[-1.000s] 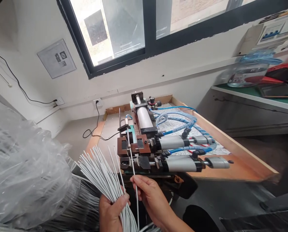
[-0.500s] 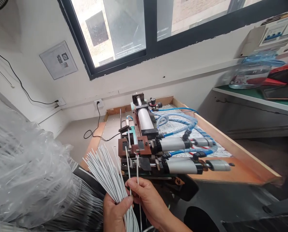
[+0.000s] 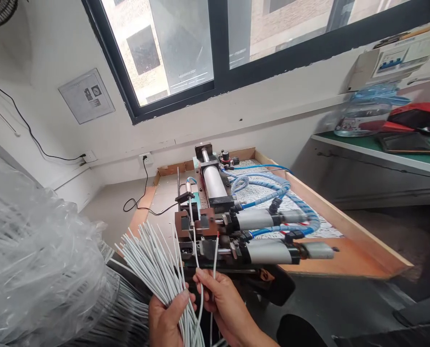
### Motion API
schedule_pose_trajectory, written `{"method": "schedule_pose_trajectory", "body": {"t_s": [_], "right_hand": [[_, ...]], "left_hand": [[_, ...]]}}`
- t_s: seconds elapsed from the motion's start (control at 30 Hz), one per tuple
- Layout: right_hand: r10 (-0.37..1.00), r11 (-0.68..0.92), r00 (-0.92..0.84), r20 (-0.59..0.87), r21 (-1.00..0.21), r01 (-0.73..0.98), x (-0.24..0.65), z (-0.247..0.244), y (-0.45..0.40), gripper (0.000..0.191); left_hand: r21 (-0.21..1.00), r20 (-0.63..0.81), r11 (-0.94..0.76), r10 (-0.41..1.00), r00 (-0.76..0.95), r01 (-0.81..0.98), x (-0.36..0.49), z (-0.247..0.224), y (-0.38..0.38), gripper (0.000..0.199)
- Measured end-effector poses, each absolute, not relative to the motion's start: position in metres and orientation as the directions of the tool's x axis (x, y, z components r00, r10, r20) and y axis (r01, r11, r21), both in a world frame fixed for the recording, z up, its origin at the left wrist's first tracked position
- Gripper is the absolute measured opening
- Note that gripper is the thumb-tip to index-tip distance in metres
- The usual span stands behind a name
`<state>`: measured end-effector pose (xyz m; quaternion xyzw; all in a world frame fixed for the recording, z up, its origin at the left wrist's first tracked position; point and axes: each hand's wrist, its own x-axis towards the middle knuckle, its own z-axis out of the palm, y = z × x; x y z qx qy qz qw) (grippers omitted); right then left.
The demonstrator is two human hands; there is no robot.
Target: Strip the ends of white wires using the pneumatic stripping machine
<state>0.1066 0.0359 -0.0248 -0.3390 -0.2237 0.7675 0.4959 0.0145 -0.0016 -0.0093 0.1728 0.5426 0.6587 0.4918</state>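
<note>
My left hand [image 3: 167,315] is wrapped round a thick bundle of thin white cables [image 3: 151,262], their cut ends fanning up and to the left. Between thumb and fingers, my right hand [image 3: 227,301] pinches a single white cable [image 3: 196,250], whose upper end reaches between the brown jaws of a pneumatic machine [image 3: 215,183]. A second cable [image 3: 215,253] with a small red tip passes through the same hand, standing just right of the first. The fingers of my right hand partly hide both cables.
A wooden-edged tray [image 3: 345,212] surrounds the machine, with blue air hoses [image 3: 283,185] and cut scraps on its right side. Plastic-wrapped cable bundles [image 3: 48,250] fill the left. On a green shelf [image 3: 420,156] at right stand a clear jar [image 3: 361,115] and a dark flat object [image 3: 406,143].
One cable in my right hand has gone up into the machine's jaws and now bends below them. The other has shifted right, showing a red tip. The view has moved slightly.
</note>
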Motion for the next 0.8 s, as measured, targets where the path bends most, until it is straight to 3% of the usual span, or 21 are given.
{"method": "schedule_pose_trajectory", "body": {"t_s": [0.23,0.43,0.63,0.8], "right_hand": [[0.875,-0.455,-0.434,-0.215,-0.673,-0.583,0.103,-0.016,0.034,0.031],[0.946,-0.312,-0.254,-0.203,-0.788,-0.531,0.107,-0.020,0.023,0.033],[0.920,-0.389,-0.278,-0.276,-0.735,-0.555,0.109,-0.029,0.023,0.033],[0.921,-0.385,-0.291,-0.259,-0.722,-0.576,0.108,-0.024,0.032,0.030]], "left_hand": [[0.910,-0.230,0.033,0.869,-0.438,-0.413,0.020,-0.011,-0.003,0.024],[0.889,-0.294,0.087,0.862,-0.413,-0.450,0.014,-0.023,-0.007,0.018],[0.852,-0.378,0.127,0.819,-0.431,-0.507,0.010,-0.027,-0.007,0.021],[0.907,-0.313,0.104,0.814,-0.490,-0.407,0.013,-0.021,-0.006,0.022]]}}
